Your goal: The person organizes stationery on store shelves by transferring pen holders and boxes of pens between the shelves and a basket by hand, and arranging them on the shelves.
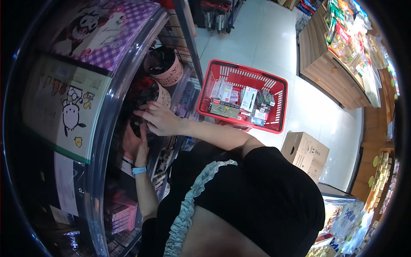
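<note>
Both hands reach into the shelf at a pale pink lattice basket [164, 95] of dark contents. My right hand [160, 120] is at the near side of this basket, its fingers bent over a dark thing I cannot identify. Below it, my left hand [136, 143], with a light blue watch band [139, 170] at the wrist, curls round the same dark patch, thumb up. Shadow hides most of what lies between the hands. A second pink lattice basket [171, 73], also with dark contents, stands just beyond.
A red shopping basket [242, 122] with several small boxes stands right of the shelf. Nearer me is a cardboard box [306, 156] on the tiled floor. Printed notebooks or folders [70, 111] line the shelf's left side. A wooden display cabinet [325, 64] holds packaged goods.
</note>
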A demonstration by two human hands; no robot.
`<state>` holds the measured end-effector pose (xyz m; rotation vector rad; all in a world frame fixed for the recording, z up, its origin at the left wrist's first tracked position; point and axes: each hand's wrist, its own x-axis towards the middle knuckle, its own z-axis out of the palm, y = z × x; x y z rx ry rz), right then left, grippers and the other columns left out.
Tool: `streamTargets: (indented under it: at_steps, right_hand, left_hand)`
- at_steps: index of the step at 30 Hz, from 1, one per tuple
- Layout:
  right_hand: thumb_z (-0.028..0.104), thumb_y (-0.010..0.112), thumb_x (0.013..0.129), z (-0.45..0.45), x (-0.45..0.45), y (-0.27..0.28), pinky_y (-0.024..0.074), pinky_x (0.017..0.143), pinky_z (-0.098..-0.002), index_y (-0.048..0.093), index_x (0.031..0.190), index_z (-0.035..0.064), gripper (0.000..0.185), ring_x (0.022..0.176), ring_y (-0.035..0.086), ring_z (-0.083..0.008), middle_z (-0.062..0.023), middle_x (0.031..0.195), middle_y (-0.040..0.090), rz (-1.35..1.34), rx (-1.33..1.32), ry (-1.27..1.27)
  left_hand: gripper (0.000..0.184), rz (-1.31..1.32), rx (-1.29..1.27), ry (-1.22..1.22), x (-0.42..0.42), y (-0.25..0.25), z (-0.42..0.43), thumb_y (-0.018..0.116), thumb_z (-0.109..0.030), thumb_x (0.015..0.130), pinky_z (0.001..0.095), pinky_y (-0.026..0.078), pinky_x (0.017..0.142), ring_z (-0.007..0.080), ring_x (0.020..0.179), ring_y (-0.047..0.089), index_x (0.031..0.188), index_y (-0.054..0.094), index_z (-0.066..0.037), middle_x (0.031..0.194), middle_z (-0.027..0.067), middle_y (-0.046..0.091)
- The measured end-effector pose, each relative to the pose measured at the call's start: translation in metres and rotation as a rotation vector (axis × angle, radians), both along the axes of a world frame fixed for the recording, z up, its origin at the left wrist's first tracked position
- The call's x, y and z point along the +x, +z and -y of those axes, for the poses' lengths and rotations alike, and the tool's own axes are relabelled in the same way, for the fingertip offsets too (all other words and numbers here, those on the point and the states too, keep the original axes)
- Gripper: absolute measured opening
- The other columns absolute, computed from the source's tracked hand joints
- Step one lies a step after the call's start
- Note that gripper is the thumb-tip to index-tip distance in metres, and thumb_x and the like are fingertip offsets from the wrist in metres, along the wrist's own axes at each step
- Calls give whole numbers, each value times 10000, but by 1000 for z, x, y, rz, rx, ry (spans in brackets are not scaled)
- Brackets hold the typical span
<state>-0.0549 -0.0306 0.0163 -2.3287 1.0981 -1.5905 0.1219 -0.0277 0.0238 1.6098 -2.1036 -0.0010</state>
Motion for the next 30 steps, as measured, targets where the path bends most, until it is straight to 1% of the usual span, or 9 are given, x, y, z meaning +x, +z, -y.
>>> streamTargets:
  at_steps: [7, 10, 12, 14, 16, 18, 20, 25, 30]
  right_hand:
    - [33, 597, 729, -24, -57, -27, 436, 874, -411, 562, 1167, 63, 441, 1045, 549, -280, -125, 1043, 593, 32, 35, -64]
    - [58, 608, 686, -33, -93, -56, 428, 847, -407, 562, 1144, 55, 460, 972, 546, -286, -119, 953, 586, 51, 129, -144]
    - [56, 613, 679, -44, -123, -84, 432, 832, -413, 557, 1142, 44, 466, 940, 548, -301, -118, 907, 580, -4, 322, -211]
    - [53, 622, 674, -58, -154, -120, 432, 829, -430, 546, 1153, 30, 486, 941, 545, -312, -121, 923, 570, -107, 448, -319]
    - [55, 611, 698, -79, -182, -151, 432, 845, -453, 515, 1218, 53, 529, 1006, 526, -339, -152, 1062, 547, -183, 629, -419]
    - [86, 637, 691, -98, -206, -186, 415, 939, -439, 483, 1263, 51, 594, 1118, 495, -333, -163, 1207, 516, -293, 853, -503]
    - [118, 635, 722, -112, -225, -215, 418, 935, -426, 477, 1262, 41, 568, 1123, 502, -324, -166, 1192, 525, -331, 886, -595]
    - [183, 596, 784, -122, -264, -234, 400, 977, -442, 458, 1293, 41, 545, 1172, 487, -323, -174, 1252, 515, -333, 1024, -513]
    - [157, 630, 740, -121, -278, -231, 420, 977, -429, 410, 1352, 65, 657, 1173, 487, -318, -157, 1298, 490, -333, 1201, -480]
  left_hand:
    - [472, 43, -79, 67, -14, 3, -7, 607, -339, 873, 429, 460, 869, 355, 1037, 591, 1237, 537, -47, 1152, 195, 606]
    - [454, 11, -109, 67, -21, 5, -8, 622, -318, 862, 431, 461, 859, 356, 1028, 594, 1218, 551, -46, 1138, 198, 613]
    - [422, 48, -170, 86, -25, 5, -8, 632, -307, 856, 425, 476, 821, 355, 971, 616, 1191, 573, -57, 1083, 183, 638]
    - [405, 70, -190, 103, -26, 2, -8, 636, -300, 853, 424, 482, 800, 356, 942, 626, 1177, 584, -62, 1057, 177, 649]
    - [404, 78, -175, 118, -25, -1, -6, 635, -299, 854, 428, 479, 798, 360, 941, 623, 1176, 583, -61, 1059, 181, 647]
    - [413, 104, -164, 113, -28, 2, -7, 623, -305, 862, 439, 473, 808, 366, 959, 614, 1190, 570, -58, 1075, 183, 641]
    - [425, 152, -150, 135, -27, 1, -7, 618, -309, 866, 443, 470, 818, 366, 973, 610, 1205, 559, -60, 1089, 183, 636]
    - [482, 204, -114, 110, -22, 0, 0, 605, -311, 874, 449, 464, 830, 382, 989, 598, 1252, 510, -27, 1118, 220, 611]
    - [556, 289, -139, 83, -47, 25, -9, 597, -286, 876, 471, 399, 927, 395, 1139, 502, 1329, 426, -13, 1264, 243, 513]
